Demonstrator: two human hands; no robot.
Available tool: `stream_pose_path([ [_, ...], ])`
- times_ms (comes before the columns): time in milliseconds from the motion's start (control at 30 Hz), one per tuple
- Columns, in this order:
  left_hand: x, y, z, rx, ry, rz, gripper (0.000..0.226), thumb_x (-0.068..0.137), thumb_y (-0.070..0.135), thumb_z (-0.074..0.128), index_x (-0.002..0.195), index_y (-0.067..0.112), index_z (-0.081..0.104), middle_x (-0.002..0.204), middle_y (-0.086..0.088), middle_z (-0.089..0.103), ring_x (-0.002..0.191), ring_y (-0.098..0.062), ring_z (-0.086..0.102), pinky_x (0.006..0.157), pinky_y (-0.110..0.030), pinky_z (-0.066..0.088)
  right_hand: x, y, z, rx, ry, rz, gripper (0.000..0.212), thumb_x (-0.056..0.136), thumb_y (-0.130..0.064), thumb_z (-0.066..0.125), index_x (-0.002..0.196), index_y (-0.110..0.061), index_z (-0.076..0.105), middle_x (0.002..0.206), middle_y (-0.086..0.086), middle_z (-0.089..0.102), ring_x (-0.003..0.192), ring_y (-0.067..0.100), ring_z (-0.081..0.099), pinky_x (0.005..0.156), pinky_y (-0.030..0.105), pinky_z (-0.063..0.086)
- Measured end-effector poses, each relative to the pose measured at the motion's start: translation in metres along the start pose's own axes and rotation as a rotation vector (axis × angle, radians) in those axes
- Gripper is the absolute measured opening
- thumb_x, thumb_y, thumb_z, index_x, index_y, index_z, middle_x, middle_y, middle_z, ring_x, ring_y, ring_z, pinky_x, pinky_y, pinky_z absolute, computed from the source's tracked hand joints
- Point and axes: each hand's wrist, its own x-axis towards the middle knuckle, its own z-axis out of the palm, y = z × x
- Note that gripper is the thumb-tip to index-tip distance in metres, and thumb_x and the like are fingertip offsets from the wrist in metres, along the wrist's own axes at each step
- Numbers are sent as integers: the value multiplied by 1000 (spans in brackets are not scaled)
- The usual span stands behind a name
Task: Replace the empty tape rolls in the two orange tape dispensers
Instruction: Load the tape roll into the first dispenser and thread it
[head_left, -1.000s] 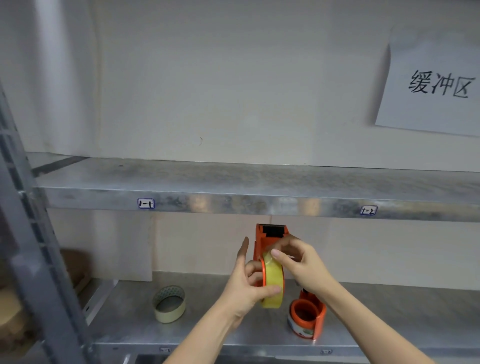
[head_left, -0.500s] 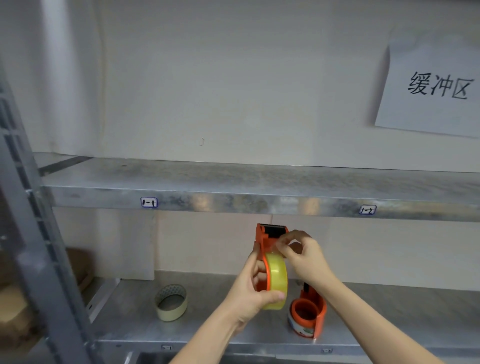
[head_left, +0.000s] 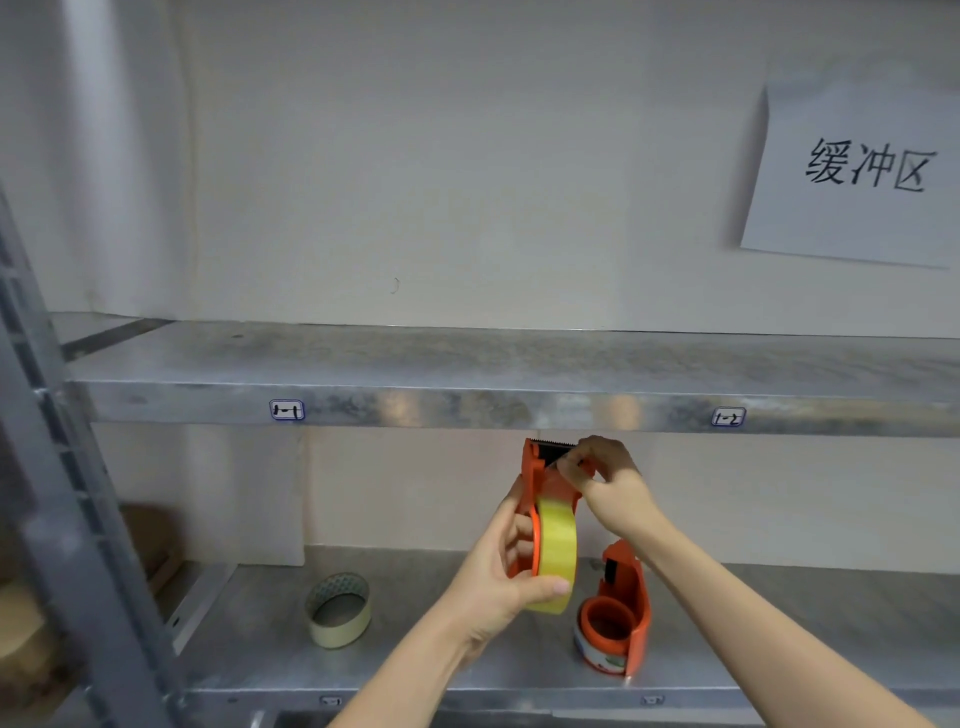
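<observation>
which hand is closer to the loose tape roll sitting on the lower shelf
Left. The left hand holds a dispenser just right of the roll; the right hand is higher and farther right.

Right hand (head_left: 605, 480) rose from tape roll (head_left: 557, 556) to dispenser's (head_left: 540, 483) cutter.

Both bare forearms rise from the lower edge of the view and converge near its centre, the left arm from lower centre, the right from the lower right corner.

Left hand (head_left: 501, 582): raised, palm turned toward the right, fingers curled around the body of the upright orange plastic tape dispenser (head_left: 540, 486). The thumb lies across the lower face of the yellow tape roll (head_left: 557, 553) seated in it.

Right hand (head_left: 608, 483): higher than the left, wrist bent downward, fingers bunched in a pinch at the dispenser's top end beside the serrated edge. What the fingertips pinch cannot be made out.
</observation>
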Motion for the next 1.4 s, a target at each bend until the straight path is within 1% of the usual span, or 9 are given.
stream_pose_path([
  [100, 0, 3, -3, 37, -26, -31, 90, 75, -6, 77, 141, 40, 36, 107, -8, 57, 96, -13, 62, 88, -28, 55, 2, 1, -1, 18, -9, 39, 19, 81, -10, 66, 69, -23, 60, 100, 13, 61, 98, 10, 53, 87, 28, 43],
  [233, 1, 5, -6, 67, -10, -64, 78, 74, -3, 80, 122, 47, 43, 117, -6, 62, 107, -12, 64, 83, -21, 53, 0, 3, -3, -13, 18, 37, 24, 79, -9, 68, 67, -27, 58, 99, 11, 57, 93, 14, 55, 92, 30, 45],
  [500, 1, 6, -4, 94, 6, -101, 78, 73, -3, 79, 113, 52, 42, 108, -2, 60, 102, -9, 65, 77, -22, 55, 0, 6, 3, -90, 47, 18, 22, 77, -13, 72, 66, -28, 61, 96, 13, 62, 85, -13, 46, 72, 4, 36],
  [667, 0, 4, -5, 87, -3, -119, 76, 77, -4, 77, 115, 51, 40, 102, -3, 61, 98, -13, 66, 77, -25, 57, -2, 7, 5, -72, 61, 46, 10, 78, -11, 70, 73, -18, 65, 100, 16, 60, 83, -21, 44, 65, -3, 34],
  [867, 0, 2, -8, 92, -17, -139, 72, 81, 2, 75, 124, 47, 38, 101, -8, 61, 105, -29, 66, 86, -36, 57, -5, -2, 7, -20, 64, 63, 17, 78, -12, 71, 70, -24, 62, 103, 12, 56, 84, -2, 49, 68, 9, 36],
  [1000, 1, 0, -11, 113, -35, -167, 79, 81, 9, 76, 139, 35, 31, 97, -9, 58, 91, -21, 62, 80, -33, 56, -7, -2, 7, 20, 71, 69, 20, 77, -11, 72, 69, -27, 63, 102, 11, 57, 88, -1, 50, 72, 12, 40],
  [1100, 2, -1, -13, 142, -44, -181, 76, 82, 11, 75, 138, 35, 29, 97, -7, 59, 91, -18, 63, 76, -27, 57, -7, -2, 7, 62, 86, 100, 15, 77, -12, 73, 72, -25, 66, 103, 13, 58, 95, 12, 56, 84, 28, 48],
  [1267, 1, -2, -13, 131, -38, -204, 74, 81, 13, 77, 133, 38, 30, 100, -10, 59, 93, -21, 64, 79, -34, 57, -6, -7, 7, 49, 77, 106, 15, 78, -13, 72, 71, -24, 66, 102, 10, 58, 88, 0, 51, 71, 14, 40],
  [1400, 2, -3, -17, 133, -15, -229, 78, 80, 16, 79, 134, 41, 28, 111, -20, 61, 101, -27, 68, 82, -37, 58, -7, -10, 6, 50, 87, 102, 19, 79, -13, 72, 69, -27, 63, 98, 6, 55, 88, 15, 55, 73, 17, 42],
])
